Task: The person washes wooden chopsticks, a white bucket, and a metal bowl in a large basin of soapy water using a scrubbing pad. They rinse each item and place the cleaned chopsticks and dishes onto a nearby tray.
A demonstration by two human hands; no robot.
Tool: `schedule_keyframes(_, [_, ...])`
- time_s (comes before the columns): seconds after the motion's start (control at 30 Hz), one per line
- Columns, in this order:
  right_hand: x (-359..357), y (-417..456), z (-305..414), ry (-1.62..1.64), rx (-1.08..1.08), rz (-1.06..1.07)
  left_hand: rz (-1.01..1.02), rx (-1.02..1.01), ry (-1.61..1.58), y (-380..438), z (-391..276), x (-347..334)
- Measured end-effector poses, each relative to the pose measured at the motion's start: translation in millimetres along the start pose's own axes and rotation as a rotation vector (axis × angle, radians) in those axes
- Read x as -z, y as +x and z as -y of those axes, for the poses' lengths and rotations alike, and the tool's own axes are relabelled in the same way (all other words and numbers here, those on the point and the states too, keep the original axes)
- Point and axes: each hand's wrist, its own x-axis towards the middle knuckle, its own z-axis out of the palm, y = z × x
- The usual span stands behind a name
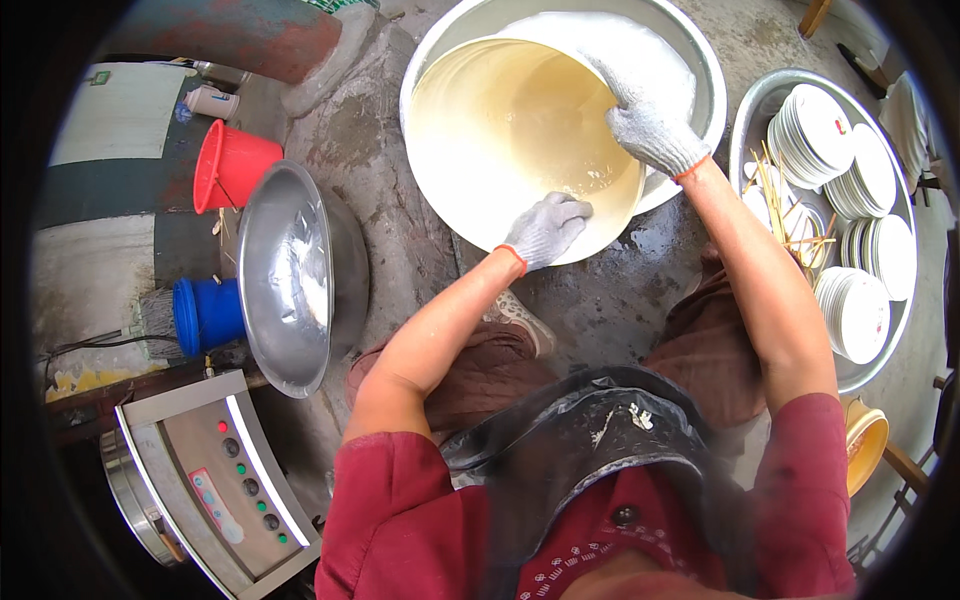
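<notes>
A large cream bucket (480, 150) leans with its open mouth facing me, resting in a wide metal basin (709, 82). White suds (637, 37) fill part of the basin behind it. My right hand (652, 124), in a grey knit glove, grips the bucket's right rim, its thumb on the inner side. Inside the mouth, near the lower rim, is my left hand (551, 229), gloved alike with its fingers curled against the inner wall. Whether it holds anything is hidden. Wet bits and a little liquid show on the bucket's inner wall.
At right, a metal tub (855, 375) holds stacks of white plates (810, 135) and loose wooden skewers (787, 202). Leftward stand an upturned steel basin (289, 277), a red bucket (240, 165), a blue bucket (210, 315) and a steel control panel (225, 480). A yellow bucket (866, 450) sits lower right.
</notes>
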Motion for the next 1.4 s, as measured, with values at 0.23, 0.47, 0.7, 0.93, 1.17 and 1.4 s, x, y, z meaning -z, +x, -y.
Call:
schedule_keyframes(0.23, [-3, -4, -10, -0.02, 0.105, -0.137, -0.135, -0.149, 1.102, 71, 116, 40])
schedule_keyframes(0.47, [-8, -5, -7, -0.032, 0.121, -0.156, 0.016, 0.297, -0.608, 144, -2, -65])
schedule_keyframes(0.7, [0, -7, -12, -0.091, 0.137, -0.126, 0.126, -0.016, 0.14, 50, 48, -22])
schedule_keyframes(0.93, [3, -7, -15, -0.059, 0.159, -0.148, -0.033, -0.016, 0.964, 72, 103, 31])
schedule_keyframes(1.17, [6, -10, -19, 0.004, 0.077, -0.122, 0.062, 0.374, -1.02, 105, -61, -23])
schedule_keyframes(1.4, [6, -10, -21, 0.0, 0.084, -0.085, 0.185, -0.104, 0.736, 0, 50, 97])
